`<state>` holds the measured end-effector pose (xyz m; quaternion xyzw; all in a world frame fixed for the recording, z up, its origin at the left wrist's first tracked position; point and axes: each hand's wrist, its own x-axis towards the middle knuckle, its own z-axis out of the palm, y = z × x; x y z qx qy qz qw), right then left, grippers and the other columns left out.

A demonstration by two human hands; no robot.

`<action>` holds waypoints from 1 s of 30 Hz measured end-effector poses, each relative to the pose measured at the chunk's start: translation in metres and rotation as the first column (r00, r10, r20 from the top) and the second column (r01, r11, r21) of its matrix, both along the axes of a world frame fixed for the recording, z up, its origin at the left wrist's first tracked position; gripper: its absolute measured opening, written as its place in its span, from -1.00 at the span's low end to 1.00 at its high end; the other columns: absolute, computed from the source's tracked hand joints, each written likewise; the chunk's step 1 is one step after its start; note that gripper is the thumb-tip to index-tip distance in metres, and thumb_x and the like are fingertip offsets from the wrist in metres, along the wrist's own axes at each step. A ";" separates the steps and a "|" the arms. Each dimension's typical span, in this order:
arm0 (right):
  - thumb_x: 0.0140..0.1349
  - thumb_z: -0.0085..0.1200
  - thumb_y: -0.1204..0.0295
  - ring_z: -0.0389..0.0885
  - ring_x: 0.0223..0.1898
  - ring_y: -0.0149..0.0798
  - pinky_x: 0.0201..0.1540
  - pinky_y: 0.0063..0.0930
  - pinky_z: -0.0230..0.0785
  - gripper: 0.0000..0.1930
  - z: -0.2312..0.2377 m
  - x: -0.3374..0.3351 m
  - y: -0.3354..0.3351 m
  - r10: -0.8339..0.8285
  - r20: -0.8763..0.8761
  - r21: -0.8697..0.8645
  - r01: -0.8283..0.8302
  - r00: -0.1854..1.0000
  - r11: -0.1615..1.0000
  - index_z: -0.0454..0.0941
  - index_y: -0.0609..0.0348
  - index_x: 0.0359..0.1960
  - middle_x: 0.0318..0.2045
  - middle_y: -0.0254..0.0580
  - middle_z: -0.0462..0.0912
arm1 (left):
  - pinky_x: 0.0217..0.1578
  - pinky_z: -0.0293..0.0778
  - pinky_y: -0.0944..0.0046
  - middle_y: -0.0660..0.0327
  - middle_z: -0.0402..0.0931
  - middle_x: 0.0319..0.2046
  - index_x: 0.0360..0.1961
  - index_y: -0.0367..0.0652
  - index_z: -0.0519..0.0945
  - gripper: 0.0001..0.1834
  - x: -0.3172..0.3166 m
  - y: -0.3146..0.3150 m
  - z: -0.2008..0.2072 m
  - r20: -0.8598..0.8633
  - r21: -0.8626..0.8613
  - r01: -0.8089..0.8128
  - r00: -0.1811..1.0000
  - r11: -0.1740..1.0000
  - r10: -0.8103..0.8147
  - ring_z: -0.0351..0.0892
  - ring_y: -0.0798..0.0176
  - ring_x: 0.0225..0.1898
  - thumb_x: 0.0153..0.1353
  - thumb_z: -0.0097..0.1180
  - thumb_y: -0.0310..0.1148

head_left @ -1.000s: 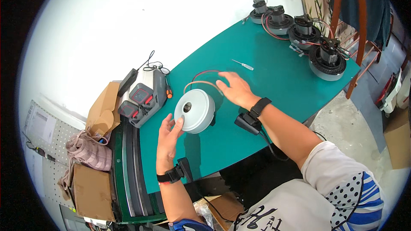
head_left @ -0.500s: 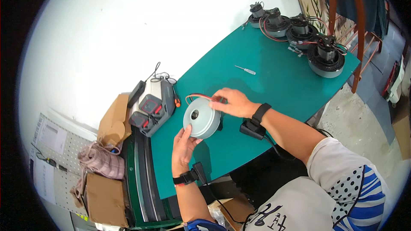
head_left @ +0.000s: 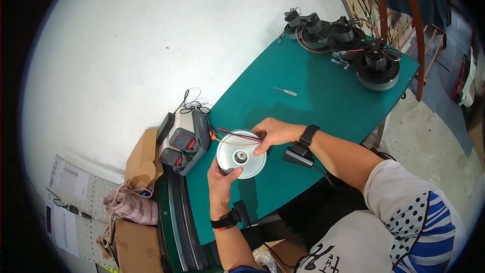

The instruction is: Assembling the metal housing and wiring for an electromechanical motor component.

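Observation:
Both my hands hold a round motor (head_left: 230,152) with a pale metal casing above the near left part of the green table. Its flat face, with a dark hub in the middle, is turned up toward me. My left hand (head_left: 220,179) grips the lower left rim, thumb on top. The fingers of my right hand (head_left: 278,132) are closed on the upper right rim. Red and black wires (head_left: 236,134) run across the upper rim to my right fingers. The motor's underside is hidden. A small screwdriver (head_left: 286,91) with a clear handle lies farther back on the table.
Several similar black motors (head_left: 378,68) with loose wires stand along the far right of the green table (head_left: 257,83). At its left edge is a grey case (head_left: 199,144) with cables. Cardboard (head_left: 142,159), a pink bag (head_left: 132,206) and a brown box (head_left: 137,245) lie left.
The motor has tilted so its face now points up toward me, and it sits slightly lower and to the right in view. My right thumb has come onto its face; the view has shifted slightly.

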<state>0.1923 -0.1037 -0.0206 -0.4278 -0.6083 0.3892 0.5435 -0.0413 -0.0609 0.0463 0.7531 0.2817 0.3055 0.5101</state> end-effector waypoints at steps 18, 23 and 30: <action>-0.16 0.28 0.44 0.57 -0.24 0.01 -0.21 -0.18 0.42 -0.63 -0.005 -0.017 -0.003 -0.514 0.359 0.454 0.335 0.779 0.826 0.56 0.08 -0.22 -0.30 -0.13 0.61 | -0.24 0.46 0.10 -0.01 0.43 -0.16 -0.05 -0.21 0.32 -0.34 0.008 -0.005 -0.002 -0.278 0.854 0.060 0.893 0.518 0.355 0.51 -0.10 -0.18 -0.26 0.32 -0.67; -0.14 0.26 0.44 0.56 -0.20 0.00 -0.18 -0.20 0.43 -0.60 -0.009 -0.012 -0.005 -0.402 0.388 0.370 0.259 0.830 0.892 0.55 0.06 -0.16 -0.22 -0.14 0.60 | -0.22 0.45 0.08 -0.03 0.41 -0.11 -0.07 -0.24 0.33 -0.37 0.003 -0.006 -0.010 -0.281 0.914 0.142 0.897 0.379 0.340 0.49 -0.11 -0.14 -0.26 0.27 -0.70; -0.11 0.23 0.52 0.56 -0.14 0.01 -0.11 -0.25 0.43 -0.58 -0.003 -0.012 -0.006 -0.250 0.395 0.310 0.128 0.884 0.942 0.55 0.12 -0.10 -0.14 -0.12 0.59 | -0.28 0.47 0.14 0.02 0.44 -0.20 -0.10 -0.24 0.37 -0.39 -0.002 -0.022 -0.005 -0.327 0.835 0.099 0.881 0.542 0.343 0.51 -0.05 -0.22 -0.24 0.38 -0.51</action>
